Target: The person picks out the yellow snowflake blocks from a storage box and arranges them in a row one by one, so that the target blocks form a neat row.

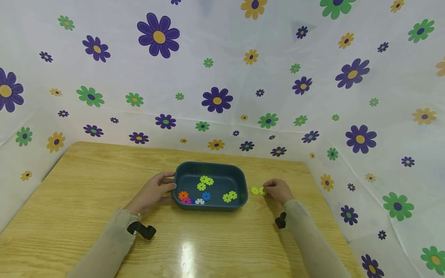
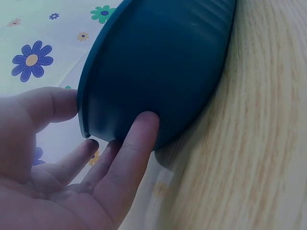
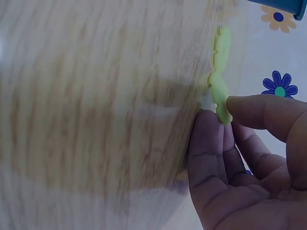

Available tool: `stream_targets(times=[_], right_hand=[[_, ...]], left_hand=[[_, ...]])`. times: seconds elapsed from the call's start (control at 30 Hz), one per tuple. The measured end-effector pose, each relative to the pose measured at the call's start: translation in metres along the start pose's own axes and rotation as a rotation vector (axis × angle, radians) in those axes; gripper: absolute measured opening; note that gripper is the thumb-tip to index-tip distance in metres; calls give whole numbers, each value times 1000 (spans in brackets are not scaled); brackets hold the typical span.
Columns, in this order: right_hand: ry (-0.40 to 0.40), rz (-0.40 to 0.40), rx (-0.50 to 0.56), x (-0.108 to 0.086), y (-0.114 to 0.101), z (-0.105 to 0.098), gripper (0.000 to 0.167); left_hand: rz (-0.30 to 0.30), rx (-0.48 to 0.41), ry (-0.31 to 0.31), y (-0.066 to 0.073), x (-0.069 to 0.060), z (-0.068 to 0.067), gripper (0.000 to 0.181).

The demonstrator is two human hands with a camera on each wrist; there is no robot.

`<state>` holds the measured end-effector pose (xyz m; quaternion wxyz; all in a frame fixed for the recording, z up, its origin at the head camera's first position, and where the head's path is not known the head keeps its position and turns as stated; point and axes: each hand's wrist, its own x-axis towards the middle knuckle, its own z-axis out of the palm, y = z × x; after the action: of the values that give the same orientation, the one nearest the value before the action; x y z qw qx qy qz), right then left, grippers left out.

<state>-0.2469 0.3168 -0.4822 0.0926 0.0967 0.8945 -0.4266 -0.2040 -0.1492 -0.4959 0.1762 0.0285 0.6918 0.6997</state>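
A dark teal bin (image 1: 208,207) stands on the wooden table. My left hand (image 1: 153,192) is at its left end; in the left wrist view the thumb and a finger of that hand (image 2: 72,163) touch the bin's end wall (image 2: 153,67). To the right of the bin, my right hand (image 1: 279,190) pinches one of two yellow-green discs (image 1: 255,190) that lie end to end. The right wrist view shows the thumb and fingers of that hand (image 3: 249,158) on the nearer disc (image 3: 220,96), low over the tabletop.
Inside the bin are several yellow-green discs (image 1: 201,187), an orange disc (image 1: 183,195), a blue disc (image 1: 206,196), a pink one (image 1: 186,200) and a white one (image 1: 199,201). A flower-patterned cloth (image 1: 187,77) hangs behind and beside the table (image 1: 104,173).
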Motion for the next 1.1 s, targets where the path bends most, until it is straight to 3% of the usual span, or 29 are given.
stream_targets(times=[0.63, 0.9, 1.1], right_hand=[[-17, -16, -9, -14, -10, -5, 24], [-22, -58, -66, -25, -13, -14, 28], [-35, -81, -1, -29, -18, -22, 36]], left_hand=[[-7, -2, 7, 2, -2, 2, 58], [-10, -2, 8, 2, -2, 2, 59], [-7, -3, 8, 2, -1, 1, 60]])
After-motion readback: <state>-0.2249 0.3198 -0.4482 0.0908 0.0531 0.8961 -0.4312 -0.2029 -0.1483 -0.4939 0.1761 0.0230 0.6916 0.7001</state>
